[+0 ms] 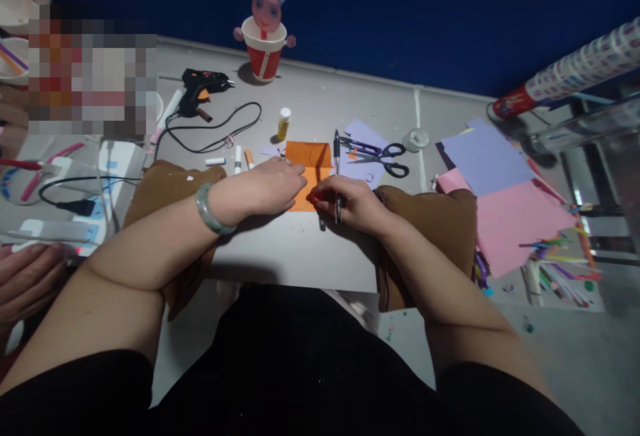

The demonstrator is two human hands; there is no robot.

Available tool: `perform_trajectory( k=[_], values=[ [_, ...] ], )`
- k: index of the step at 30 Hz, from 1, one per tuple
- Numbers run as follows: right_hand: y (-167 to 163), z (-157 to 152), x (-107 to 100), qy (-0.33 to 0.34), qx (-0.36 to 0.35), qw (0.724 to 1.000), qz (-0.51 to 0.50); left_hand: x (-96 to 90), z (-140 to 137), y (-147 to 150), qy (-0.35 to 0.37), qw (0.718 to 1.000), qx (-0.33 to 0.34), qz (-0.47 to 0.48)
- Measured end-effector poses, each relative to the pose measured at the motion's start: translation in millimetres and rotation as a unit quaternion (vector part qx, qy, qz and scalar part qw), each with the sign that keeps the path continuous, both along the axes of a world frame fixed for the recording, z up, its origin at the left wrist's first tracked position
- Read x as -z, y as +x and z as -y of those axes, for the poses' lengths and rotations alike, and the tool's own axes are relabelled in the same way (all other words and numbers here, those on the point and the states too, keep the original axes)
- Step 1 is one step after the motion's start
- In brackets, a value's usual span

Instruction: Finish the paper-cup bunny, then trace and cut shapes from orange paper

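A sheet of orange paper (pixel 309 186) lies on the table in front of me. My left hand (pixel 275 186), with a green bangle at the wrist, presses on its left side, fingers bent and close together. From the right, my right hand (pixel 353 201) is closed around a black-and-clear pen (pixel 337 166) that stands nearly upright between the fingers. A small red thing (pixel 314 197) shows at these fingertips, too blurred to name. Past the paper stand a yellow glue stick (pixel 283 125) and, to the right, black-handled scissors (pixel 385 159) on purple paper (pixel 365 135).
A black glue gun (pixel 200 89) with its cord lies at the back left, near a paper cup with a rabbit figure (pixel 264 49). Left is a white power strip (pixel 117 189) and another person's hand (pixel 30 279). Pink paper (pixel 515 219) and a tape roll (pixel 416 140) lie right.
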State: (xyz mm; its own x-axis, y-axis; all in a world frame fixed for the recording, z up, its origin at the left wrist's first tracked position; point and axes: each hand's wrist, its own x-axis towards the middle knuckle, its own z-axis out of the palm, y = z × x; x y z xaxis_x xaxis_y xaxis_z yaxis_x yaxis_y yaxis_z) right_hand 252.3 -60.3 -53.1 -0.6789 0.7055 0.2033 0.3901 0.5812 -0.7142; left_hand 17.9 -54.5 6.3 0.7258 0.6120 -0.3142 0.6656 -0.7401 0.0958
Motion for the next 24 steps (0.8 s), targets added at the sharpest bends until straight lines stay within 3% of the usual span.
perform_trajectory(
  k=[16, 24],
  values=[
    [-1.4, 1.7, -1.0, -0.013, -0.001, 1.0, -0.003, 3.7, -0.2, -1.4, -0.003, 1.0, -0.003, 0.006],
    [0.8, 0.9, -5.3, -0.064, -0.006, 0.998, -0.004, 3.4, 0.0, -1.0, -0.002, 1.0, -0.012, 0.016]
  ],
)
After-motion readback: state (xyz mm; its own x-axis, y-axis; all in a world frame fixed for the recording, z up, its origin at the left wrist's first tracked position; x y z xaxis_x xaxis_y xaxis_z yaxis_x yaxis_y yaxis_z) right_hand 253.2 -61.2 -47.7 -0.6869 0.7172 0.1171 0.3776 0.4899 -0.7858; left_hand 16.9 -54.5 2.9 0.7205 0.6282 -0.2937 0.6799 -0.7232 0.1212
